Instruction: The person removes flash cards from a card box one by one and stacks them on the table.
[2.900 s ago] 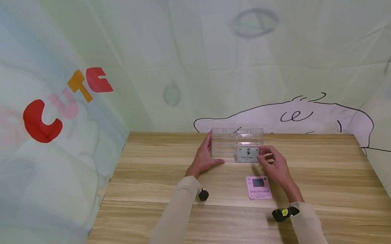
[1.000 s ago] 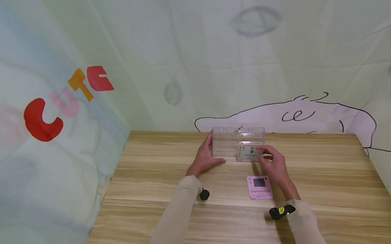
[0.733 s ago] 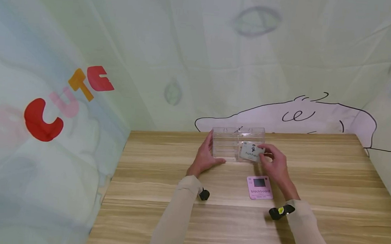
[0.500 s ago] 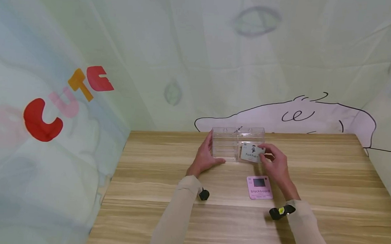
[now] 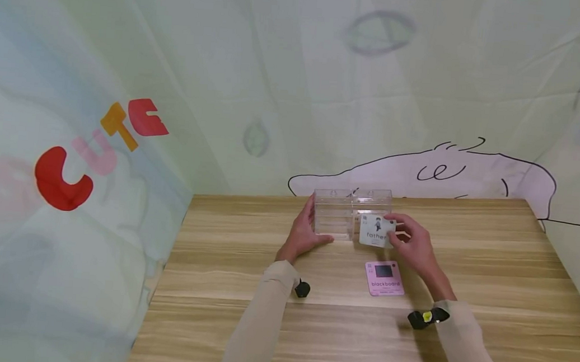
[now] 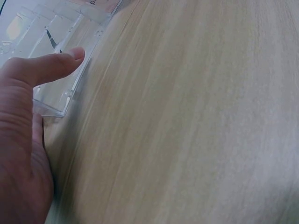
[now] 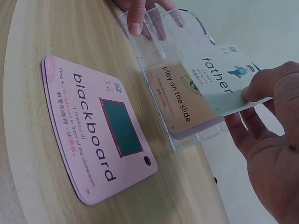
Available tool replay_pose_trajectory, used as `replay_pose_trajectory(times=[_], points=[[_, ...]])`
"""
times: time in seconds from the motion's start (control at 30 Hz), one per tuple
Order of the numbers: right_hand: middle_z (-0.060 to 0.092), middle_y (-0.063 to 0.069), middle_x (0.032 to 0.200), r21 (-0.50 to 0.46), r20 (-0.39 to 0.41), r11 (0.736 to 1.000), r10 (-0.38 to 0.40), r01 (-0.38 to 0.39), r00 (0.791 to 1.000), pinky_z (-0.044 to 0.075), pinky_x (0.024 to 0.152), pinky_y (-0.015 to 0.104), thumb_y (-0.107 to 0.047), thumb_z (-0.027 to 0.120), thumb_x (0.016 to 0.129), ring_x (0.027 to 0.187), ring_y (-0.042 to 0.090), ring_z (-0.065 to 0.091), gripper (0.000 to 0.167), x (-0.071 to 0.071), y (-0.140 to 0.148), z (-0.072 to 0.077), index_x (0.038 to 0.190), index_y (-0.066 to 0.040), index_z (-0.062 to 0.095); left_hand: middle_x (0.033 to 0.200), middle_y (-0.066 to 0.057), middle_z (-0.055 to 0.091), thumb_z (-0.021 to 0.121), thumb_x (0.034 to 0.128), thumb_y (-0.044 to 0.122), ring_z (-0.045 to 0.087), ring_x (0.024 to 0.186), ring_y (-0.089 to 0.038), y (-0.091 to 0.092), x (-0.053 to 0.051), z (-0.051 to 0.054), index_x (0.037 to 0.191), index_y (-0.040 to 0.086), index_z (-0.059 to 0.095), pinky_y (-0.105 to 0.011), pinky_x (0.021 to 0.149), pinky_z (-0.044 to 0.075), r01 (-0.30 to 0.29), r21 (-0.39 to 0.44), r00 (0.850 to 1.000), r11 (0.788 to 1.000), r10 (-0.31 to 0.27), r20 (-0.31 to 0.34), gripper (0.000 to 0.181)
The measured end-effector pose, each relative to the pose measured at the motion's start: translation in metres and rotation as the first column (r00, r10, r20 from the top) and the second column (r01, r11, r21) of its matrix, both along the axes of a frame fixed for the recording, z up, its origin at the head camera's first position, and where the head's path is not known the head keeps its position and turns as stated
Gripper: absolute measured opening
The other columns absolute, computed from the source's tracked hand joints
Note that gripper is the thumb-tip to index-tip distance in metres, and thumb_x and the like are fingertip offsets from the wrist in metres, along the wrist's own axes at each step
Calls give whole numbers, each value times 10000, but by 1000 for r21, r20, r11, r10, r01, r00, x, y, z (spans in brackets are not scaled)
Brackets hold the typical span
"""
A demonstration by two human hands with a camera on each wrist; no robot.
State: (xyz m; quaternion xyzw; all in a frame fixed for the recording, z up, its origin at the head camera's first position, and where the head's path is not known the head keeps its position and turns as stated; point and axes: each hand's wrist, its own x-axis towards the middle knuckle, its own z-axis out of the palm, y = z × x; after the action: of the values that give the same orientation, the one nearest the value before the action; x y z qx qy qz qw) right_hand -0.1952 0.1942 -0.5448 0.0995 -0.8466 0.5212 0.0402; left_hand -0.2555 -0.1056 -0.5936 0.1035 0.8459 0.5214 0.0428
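Observation:
A clear plastic box (image 5: 332, 213) with two compartments side by side stands at the back of the table. My left hand (image 5: 302, 235) grips its left end, the thumb (image 6: 58, 65) at the front edge and the other fingers mostly hidden. My right hand (image 5: 413, 248) pinches a pale green "father" word card (image 5: 373, 235) by its right edge, in front of the right compartment. In the right wrist view, an orange-brown "play on the slide" card (image 7: 175, 105) sits in that compartment, apparently atop a stack. A pink "blackboard" card (image 5: 384, 286) lies face up on the table nearer me.
The wood-grain table (image 5: 233, 267) meets a printed cloth backdrop (image 5: 236, 76) right behind the box. Another cloth side (image 5: 71, 278) with coloured letters rises on the left. Each wrist wears a small black camera.
The "father" card has come out of the box's right compartment, pinched in my right hand, and moved forward and slightly right. My left hand, the box and the pink card have stayed put.

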Motion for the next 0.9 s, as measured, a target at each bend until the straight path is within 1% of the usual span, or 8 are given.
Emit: replay_pose_trajectory(times=[0.1, 0.23, 0.33, 0.47, 0.6, 0.77, 0.9], points=[[589, 173, 1390, 2, 17, 1000, 26, -26, 1000, 580, 904, 246, 43, 646, 975, 1110, 379, 634, 428, 2, 4, 2, 1384, -78, 613, 1707, -24, 242, 978, 703, 139, 330, 1518, -188, 0, -1, -1, 1683, 235, 52, -271, 1221, 290, 2, 1, 1000, 1000, -2, 3, 1351], [592, 178, 1401, -2, 53, 997, 73, -73, 996, 578, 891, 228, 60, 648, 964, 1120, 376, 638, 424, 5, 9, 3, 1371, -57, 621, 1706, -23, 243, 979, 700, 131, 327, 1518, -181, 0, -1, -1, 1683, 237, 56, -261, 1218, 286, 4, 8, 1000, 1000, -4, 2, 1352], [599, 187, 1398, -4, 98, 993, 115, -115, 989, 584, 939, 329, 65, 654, 958, 1124, 370, 634, 419, 7, 13, 4, 1363, -38, 624, 1706, -28, 244, 980, 703, 139, 323, 1520, -179, 0, -1, -1, 1683, 233, 57, -252, 1217, 282, 5, 6, 1000, 1000, -5, -2, 1349], [602, 213, 1395, -8, 154, 986, 166, -166, 974, 549, 1012, 523, 76, 658, 951, 1120, 370, 627, 419, 13, 18, 3, 1361, -4, 624, 1707, -27, 244, 982, 704, 155, 318, 1521, -173, -1, -1, -2, 1683, 234, 56, -253, 1218, 278, 8, 1, 1000, 1000, -8, -6, 1350], [598, 219, 1407, -1, 200, 983, 181, -184, 963, 530, 1037, 552, 71, 664, 945, 1128, 362, 627, 416, 20, 21, -1, 1354, 3, 632, 1708, -25, 243, 982, 704, 154, 317, 1522, -173, -1, -1, -2, 1682, 236, 58, -257, 1219, 279, 9, 4, 1000, 1000, -9, -5, 1348], [600, 244, 1386, 9, 218, 980, 194, -201, 957, 531, 1033, 559, 62, 675, 937, 1153, 385, 623, 403, 26, 25, -5, 1336, 18, 638, 1705, -38, 251, 979, 706, 156, 324, 1523, -200, 0, 0, -1, 1683, 239, 60, -282, 1222, 289, 7, 4, 1000, 1000, -7, -1, 1344], [602, 245, 1376, 27, 234, 979, 191, -203, 953, 527, 1035, 566, 41, 677, 946, 1165, 394, 620, 385, 29, 25, -10, 1328, 10, 643, 1703, -43, 257, 978, 708, 162, 326, 1523, -216, 0, 0, -1, 1683, 241, 64, -304, 1226, 293, 5, 7, 1000, 1000, -5, -8, 1339]])
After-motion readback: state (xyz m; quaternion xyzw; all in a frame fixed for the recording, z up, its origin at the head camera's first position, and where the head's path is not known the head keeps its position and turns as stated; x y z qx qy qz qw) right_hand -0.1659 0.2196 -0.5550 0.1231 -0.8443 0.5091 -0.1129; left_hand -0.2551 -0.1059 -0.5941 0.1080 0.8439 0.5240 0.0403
